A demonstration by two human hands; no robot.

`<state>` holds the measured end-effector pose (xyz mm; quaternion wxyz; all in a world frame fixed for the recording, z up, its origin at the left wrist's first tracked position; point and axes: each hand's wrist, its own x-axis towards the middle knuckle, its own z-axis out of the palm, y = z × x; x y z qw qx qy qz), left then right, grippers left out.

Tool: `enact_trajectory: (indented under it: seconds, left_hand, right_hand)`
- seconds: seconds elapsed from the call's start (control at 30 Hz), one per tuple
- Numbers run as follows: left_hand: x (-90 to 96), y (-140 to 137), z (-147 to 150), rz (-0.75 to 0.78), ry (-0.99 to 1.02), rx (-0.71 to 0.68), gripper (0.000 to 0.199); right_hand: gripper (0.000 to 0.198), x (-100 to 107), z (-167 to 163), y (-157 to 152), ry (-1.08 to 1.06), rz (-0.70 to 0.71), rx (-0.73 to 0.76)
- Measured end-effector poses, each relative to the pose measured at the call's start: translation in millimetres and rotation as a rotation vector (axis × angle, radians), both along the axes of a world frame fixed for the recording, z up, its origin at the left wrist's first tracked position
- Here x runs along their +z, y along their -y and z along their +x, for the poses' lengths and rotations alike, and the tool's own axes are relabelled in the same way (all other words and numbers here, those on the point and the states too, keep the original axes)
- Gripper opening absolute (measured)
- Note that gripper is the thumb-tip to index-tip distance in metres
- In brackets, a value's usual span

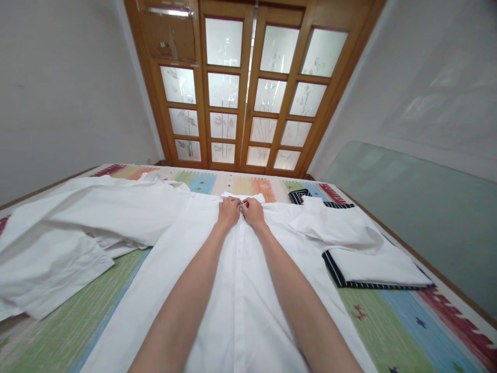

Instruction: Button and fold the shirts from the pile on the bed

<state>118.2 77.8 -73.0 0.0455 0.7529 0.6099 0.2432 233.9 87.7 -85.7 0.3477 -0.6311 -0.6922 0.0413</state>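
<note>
A white long-sleeved shirt [166, 264] lies spread front side up, its button placket running down the middle between my forearms. At the collar [258, 197], my left hand [230, 211] and my right hand [253, 211] are close together. The fingers of both are closed in a pinch on the top of the shirt front, just below the collar. Whether a button is between the fingertips is too small to tell. One sleeve [128, 207] stretches out to the left; the other sleeve [337, 225] is bent over to the right.
Folded clothes, white and black with white stripes [380, 269], lie at the right under the sleeve. A colourful striped bed cover [112, 298] is beneath everything. A pale green headboard-like panel [407, 191] stands at right; wooden doors with glass panes [223, 90] close off the far end.
</note>
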Motion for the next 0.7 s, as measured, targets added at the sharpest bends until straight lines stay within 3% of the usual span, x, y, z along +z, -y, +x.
enact_trajectory:
  seconds: [0.33, 0.53, 0.7]
  left_hand:
    - [0.7, -6.2, 8.0, -0.024, 0.149, 0.060, 0.017]
    - [-2.1, -10.0, 11.4, -0.023, 0.231, 0.134, 0.009]
    - [-7.6, -18.0, 9.8, 0.025, 0.380, 0.051, 0.012]
  right_hand:
    - [0.015, -1.2, -0.5, -2.2, 0.002, -0.023, -0.030]
    - [0.013, -4.7, 2.6, -9.2, -0.109, -0.035, -0.016]
    - [0.013, -3.6, 5.4, -11.5, -0.277, -0.030, 0.015]
